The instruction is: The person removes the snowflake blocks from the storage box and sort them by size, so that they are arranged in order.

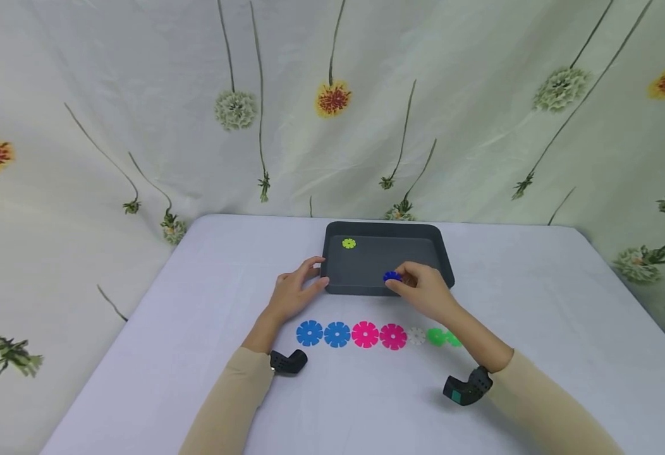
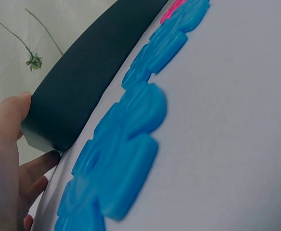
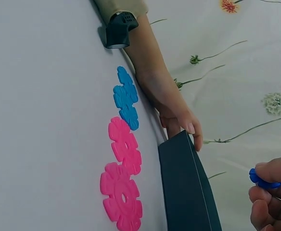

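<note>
A dark grey tray [image 1: 443,259] stands mid-table with a yellow-green flower disc [image 1: 349,243] lying in its far left corner. My right hand [image 1: 420,287] pinches a dark blue flower disc [image 1: 392,277] over the tray's near edge; the same dark blue disc [image 3: 263,181] shows between the fingertips in the right wrist view. My left hand [image 1: 295,292] holds the tray's near left corner [image 2: 44,134], thumb on the rim. In front of the tray lies a row of discs: two blue [image 1: 323,333], two pink [image 1: 379,335], one white [image 1: 416,335], two green [image 1: 444,337].
The table is covered with a pale lilac cloth [image 1: 537,328]. A flower-printed curtain [image 1: 332,107] hangs close behind it and along both sides. A black camera is strapped to each wrist [image 1: 289,362], [image 1: 468,388].
</note>
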The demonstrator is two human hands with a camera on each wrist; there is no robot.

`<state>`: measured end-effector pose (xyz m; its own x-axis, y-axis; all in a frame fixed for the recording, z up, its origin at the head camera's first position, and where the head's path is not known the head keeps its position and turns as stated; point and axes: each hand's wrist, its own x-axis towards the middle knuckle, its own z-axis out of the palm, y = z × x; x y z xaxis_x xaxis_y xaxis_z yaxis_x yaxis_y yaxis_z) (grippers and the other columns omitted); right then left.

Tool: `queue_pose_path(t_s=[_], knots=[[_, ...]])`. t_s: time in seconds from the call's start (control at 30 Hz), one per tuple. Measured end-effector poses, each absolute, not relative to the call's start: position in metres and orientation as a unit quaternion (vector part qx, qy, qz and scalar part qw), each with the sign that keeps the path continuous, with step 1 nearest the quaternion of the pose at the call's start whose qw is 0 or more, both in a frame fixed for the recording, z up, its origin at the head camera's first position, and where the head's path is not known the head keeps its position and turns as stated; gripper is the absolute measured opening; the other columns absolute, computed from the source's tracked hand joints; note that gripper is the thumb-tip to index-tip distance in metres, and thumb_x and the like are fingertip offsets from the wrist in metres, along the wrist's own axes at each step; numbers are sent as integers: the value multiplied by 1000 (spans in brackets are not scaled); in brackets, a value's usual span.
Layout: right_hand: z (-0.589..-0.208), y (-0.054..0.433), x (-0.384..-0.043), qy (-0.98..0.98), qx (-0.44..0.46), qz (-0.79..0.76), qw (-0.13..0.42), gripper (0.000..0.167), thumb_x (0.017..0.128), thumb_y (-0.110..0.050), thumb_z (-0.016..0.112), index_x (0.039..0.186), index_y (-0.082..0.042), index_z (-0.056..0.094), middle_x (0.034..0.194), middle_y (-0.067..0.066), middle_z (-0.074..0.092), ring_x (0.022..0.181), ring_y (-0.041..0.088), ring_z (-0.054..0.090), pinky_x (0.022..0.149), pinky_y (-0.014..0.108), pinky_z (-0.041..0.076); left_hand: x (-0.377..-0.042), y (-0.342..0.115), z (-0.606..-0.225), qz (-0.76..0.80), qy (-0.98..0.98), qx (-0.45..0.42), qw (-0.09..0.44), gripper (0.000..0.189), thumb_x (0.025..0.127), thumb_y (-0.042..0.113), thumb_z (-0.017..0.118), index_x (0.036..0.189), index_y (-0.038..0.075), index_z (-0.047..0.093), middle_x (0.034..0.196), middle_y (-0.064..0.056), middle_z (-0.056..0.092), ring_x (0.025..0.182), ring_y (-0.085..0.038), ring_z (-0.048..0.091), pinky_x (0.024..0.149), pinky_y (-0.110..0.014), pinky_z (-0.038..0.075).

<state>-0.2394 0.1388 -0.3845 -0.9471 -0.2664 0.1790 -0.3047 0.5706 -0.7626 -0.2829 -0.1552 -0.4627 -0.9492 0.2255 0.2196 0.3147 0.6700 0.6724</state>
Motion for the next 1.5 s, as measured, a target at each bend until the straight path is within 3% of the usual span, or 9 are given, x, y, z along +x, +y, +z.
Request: queue_pose_path(t_s=[0.37, 0.87, 1.5], knots=[[-390, 168, -224, -882, 161, 442, 19, 13, 91, -15, 70, 91, -4, 65, 67, 1, 49, 64, 19, 46, 55, 27, 39, -285, -154, -466, -378, -911, -153, 60, 54, 95, 49, 55, 142, 24, 44, 132, -13, 60, 127, -33, 52, 104, -56, 21], [-396, 209, -196, -893, 111, 436, 13, 10, 92, -13, 67, 90, -3, 65, 73, 2, 56, 66, 17, 48, 53, 25, 38, -285, -157, -465, -384, -909, -154, 56, 54, 96, 48, 55, 142, 24, 44, 132, -13, 60, 128, -34, 51, 105, -55, 20], [-421, 254, -177, -899, 34, 436, -1, 23, 93, -10, 66, 108, 7, 63, 76, 7, 62, 63, 14, 53, 55, 25, 44, -284, -157, -465, -382, -910, -150, 56, 54, 96, 49, 54, 143, 25, 44, 132, -13, 60, 127, -34, 51, 105, -55, 20]])
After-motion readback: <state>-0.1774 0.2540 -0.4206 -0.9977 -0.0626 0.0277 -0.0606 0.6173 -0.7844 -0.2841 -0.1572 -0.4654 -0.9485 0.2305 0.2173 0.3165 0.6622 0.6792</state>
